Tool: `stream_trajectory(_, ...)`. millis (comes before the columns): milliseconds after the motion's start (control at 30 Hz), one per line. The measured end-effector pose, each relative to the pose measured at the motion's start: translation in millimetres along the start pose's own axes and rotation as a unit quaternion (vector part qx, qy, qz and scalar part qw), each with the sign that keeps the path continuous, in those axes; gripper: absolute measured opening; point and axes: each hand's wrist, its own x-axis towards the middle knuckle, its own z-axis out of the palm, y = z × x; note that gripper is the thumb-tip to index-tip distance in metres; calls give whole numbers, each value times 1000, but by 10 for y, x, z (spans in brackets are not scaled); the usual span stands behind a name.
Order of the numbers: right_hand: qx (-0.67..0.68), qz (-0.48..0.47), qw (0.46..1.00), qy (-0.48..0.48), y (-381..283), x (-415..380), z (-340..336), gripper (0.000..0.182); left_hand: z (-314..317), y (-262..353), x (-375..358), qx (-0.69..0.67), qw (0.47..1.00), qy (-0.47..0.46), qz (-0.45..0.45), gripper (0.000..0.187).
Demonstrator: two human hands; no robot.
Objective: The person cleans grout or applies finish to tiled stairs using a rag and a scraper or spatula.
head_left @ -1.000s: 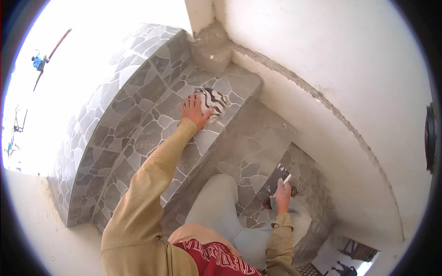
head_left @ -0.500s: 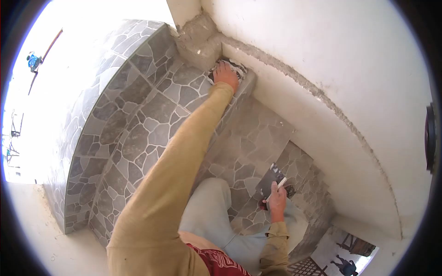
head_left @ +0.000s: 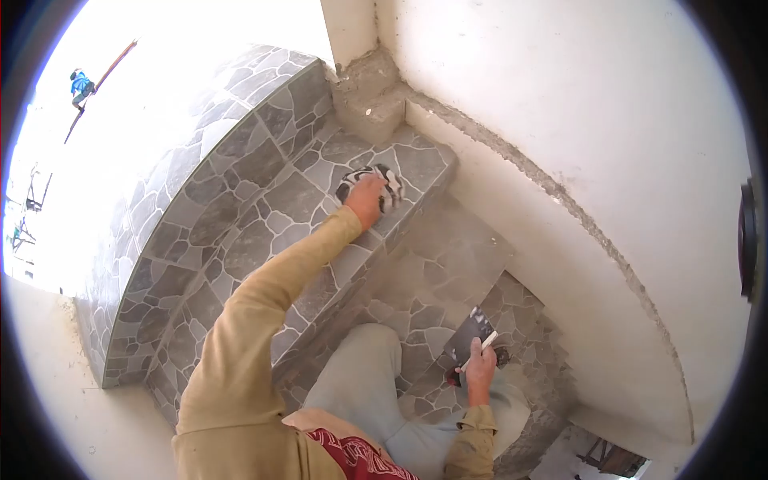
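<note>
My left hand (head_left: 366, 200) presses a bunched black-and-white cloth (head_left: 391, 186) onto the grey stone-patterned tile ledge (head_left: 308, 198), with light joint lines between the stone shapes. My fingers are closed over the cloth and partly hidden. Lower right, over my bent leg, my right hand (head_left: 480, 371) grips a trowel (head_left: 470, 335) with a flat dark blade and a pale handle. Whitish smears mark one end of the blade. A dark red item (head_left: 454, 376) lies just beside that hand, mostly covered.
A curved tiled wall (head_left: 180, 240) rises on the left. Rough mortar (head_left: 370, 92) fills the corner at the ledge's far end, and a pale wall (head_left: 560, 104) runs along the right. Tiled steps (head_left: 524, 308) lie below. Far left, a person in blue (head_left: 81, 86) appears in bright light.
My left hand has drawn the cloth back along the ledge, away from the far corner and towards me. The right hand keeps its grip on the trowel. The view has shifted slightly.
</note>
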Motion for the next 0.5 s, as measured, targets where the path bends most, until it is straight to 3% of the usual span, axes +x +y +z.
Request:
stream_trajectory(67,-9,-26,1000,6,-13,68,-2,47,287,-112,173,57,998,-14,27,47)
stream_trajectory(133,2,38,999,0,-86,23,-12,47,549,-99,658,34,999,-19,-25,47)
stream_trajectory(233,1,12,1000,1,65,121,19,48,894,22,1280,59,992,25,-105,41)
stream_trajectory(300,11,2,1000,-11,91,122,13,48,1221,93,1440,142,969,171,-106,34)
stream_trajectory(333,13,0,1000,-5,100,168,18,48,1315,204,1511,138,970,173,-101,34)
stream_trajectory(400,-14,3,1000,-10,149,191,98,47,1393,382,1460,68,986,-10,-150,32)
stream_trajectory(433,-13,2,1000,-15,111,190,129,47,1322,623,1277,4,995,-41,-96,31)
stream_trajectory(467,-10,-14,999,-30,44,226,166,46,1208,814,1046,-4,987,-159,28,40)
stream_trajectory(500,-8,-31,999,-43,-8,232,189,45,1093,954,828,-137,947,-264,123,46)
